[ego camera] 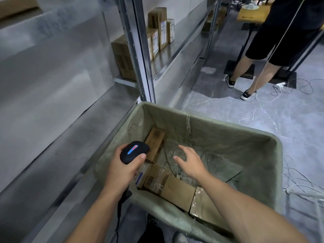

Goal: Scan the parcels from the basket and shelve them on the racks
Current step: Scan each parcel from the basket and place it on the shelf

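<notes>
Left hand is gripping the scanner; right hand is reaching, fingers spread and empty, into the basket over the parcels.

The basket is just right of the rack. Inside it, one parcel lies by the far left wall, and more parcels lie in a row along the near wall. The scanner is above the basket's left edge. Boxes stand on a rack shelf farther back. A person stands far right on the floor, with cables by their feet.

bystander (black clothes) standing far right | cables on floor | table behind
</notes>
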{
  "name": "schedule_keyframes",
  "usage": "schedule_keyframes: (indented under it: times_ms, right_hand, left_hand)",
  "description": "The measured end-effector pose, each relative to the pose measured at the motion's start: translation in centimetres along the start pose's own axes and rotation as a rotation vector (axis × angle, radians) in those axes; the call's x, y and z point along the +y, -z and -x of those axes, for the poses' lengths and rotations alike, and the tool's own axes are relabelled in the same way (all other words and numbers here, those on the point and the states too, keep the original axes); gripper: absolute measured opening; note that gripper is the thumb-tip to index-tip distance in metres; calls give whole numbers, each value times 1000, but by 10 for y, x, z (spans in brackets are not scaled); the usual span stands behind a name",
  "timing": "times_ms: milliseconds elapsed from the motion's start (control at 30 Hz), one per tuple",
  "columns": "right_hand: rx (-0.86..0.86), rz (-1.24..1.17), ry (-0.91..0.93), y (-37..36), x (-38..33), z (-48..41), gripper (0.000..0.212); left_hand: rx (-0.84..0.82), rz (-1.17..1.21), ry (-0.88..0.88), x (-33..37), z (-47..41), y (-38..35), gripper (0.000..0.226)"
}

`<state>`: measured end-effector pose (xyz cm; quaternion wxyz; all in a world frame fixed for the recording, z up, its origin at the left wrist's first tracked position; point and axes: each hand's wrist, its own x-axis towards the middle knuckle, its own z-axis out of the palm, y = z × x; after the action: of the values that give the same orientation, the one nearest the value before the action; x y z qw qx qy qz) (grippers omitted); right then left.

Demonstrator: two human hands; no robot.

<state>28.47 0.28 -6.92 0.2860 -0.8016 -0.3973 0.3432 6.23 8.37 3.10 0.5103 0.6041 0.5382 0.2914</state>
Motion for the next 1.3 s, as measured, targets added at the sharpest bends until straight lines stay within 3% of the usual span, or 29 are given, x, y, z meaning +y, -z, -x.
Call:
schedule_keyframes:
  times_ms: [433,700,1067,1300]
  right_hand:
    - [-42,-2,-110,-77,-31,-97,62]
    - [-28,-38,-165,-139,-27,-160,59]
    - [61,-25,-198,-206,4,-175,85]
    - [173,-96,-402,-187,11,-164,95]
  left_hand:
    - [-184,-107,159,-24,-118,4,49]
    - [-216,-132,276,-50,-170,-2,51]
    - [-229,-32,409,-79,-201,-3,43]
    - [-284,6,405,-79,-203,-10,54]
